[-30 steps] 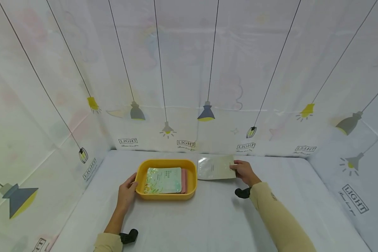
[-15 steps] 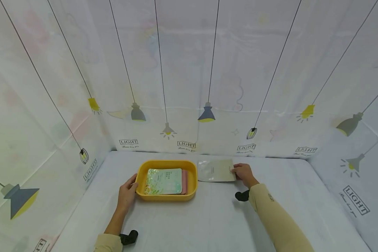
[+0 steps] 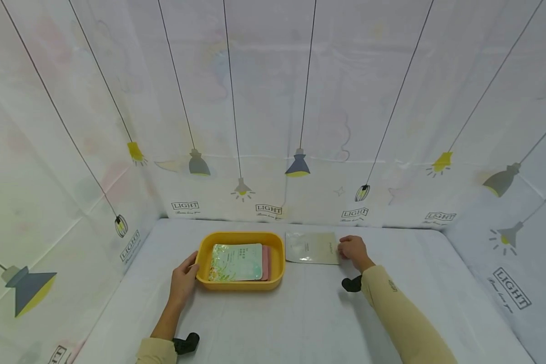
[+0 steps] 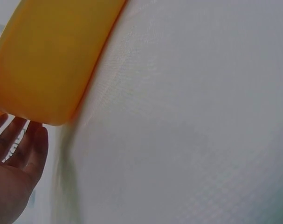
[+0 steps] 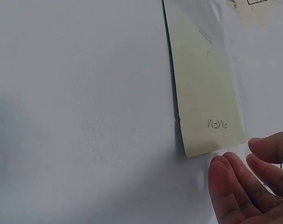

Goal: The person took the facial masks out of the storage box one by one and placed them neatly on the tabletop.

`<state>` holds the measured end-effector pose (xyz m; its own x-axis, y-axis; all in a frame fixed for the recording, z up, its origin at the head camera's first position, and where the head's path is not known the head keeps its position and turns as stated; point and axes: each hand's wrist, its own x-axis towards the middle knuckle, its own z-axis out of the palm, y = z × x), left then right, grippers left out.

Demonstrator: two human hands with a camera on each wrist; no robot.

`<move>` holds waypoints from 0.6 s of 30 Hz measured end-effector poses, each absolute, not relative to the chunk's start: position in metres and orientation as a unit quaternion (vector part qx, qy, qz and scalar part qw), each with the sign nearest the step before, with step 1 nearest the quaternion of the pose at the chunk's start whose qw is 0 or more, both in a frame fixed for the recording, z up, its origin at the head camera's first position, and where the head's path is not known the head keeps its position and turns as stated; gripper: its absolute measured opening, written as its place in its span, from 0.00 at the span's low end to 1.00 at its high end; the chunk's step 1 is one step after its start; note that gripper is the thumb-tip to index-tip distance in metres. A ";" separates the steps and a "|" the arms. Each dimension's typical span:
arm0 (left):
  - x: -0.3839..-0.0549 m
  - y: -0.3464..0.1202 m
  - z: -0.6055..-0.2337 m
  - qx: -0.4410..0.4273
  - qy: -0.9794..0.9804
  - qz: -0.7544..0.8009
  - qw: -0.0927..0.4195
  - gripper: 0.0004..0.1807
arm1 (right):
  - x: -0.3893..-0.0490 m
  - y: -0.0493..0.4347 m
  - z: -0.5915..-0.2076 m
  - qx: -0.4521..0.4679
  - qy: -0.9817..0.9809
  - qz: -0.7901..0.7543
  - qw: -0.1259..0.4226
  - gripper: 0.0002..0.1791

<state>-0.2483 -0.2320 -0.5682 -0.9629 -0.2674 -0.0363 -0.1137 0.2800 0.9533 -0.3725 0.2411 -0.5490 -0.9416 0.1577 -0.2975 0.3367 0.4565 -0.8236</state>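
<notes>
A yellow plastic tray point(image 3: 241, 286) stands on the white-covered table in the head view. In it lies a pale green sachet with a floral print point(image 3: 236, 262), partly covering a pink sachet point(image 3: 266, 263). My left hand point(image 3: 184, 280) touches the tray's left end; in the left wrist view its fairly straight fingers point(image 4: 36, 149) meet the end wall. Right of the tray, a flat beige sachet point(image 3: 311, 247) marked PMPM lies on the table. My right hand point(image 3: 354, 252) is beside its right edge, thumb and fingers point(image 5: 220, 179) parted with nothing between them.
White fabric with printed hanging lamps point(image 3: 298, 164) walls the table at the back and sides. A black wrist mount point(image 3: 186, 343) sits at the left wrist, another black mount point(image 3: 351, 284) at the right.
My right hand has let go of the beige sachet's right edge and drawn slightly right. The sachet now lies flatter. The left hand and the tray have stayed in place.
</notes>
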 end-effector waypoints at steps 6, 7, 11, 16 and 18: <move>-0.247 -0.231 -0.565 0.116 -0.798 -0.588 0.065 0.26 | -0.371 0.237 -0.531 0.128 0.838 -0.523 0.086 0.20; -0.247 -0.231 -0.565 0.115 -0.798 -0.588 0.065 0.26 | -0.371 0.236 -0.527 0.123 0.833 -0.533 0.085 0.20; -0.247 -0.230 -0.563 0.112 -0.794 -0.594 0.064 0.26 | -0.373 0.230 -0.518 0.111 0.809 -0.570 0.092 0.19; -0.245 -0.229 -0.563 0.114 -0.793 -0.595 0.059 0.26 | -0.371 0.221 -0.508 0.094 0.781 -0.606 0.120 0.21; -0.244 -0.229 -0.563 0.114 -0.794 -0.595 0.056 0.26 | -0.369 0.217 -0.503 0.088 0.774 -0.613 0.127 0.22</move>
<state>-0.2445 -0.2291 -0.5628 -0.9674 -0.2489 -0.0465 -0.1146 0.2664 0.9570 -0.3689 0.2166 -0.5034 -0.9522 -0.0200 -0.3048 0.2921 0.2319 -0.9278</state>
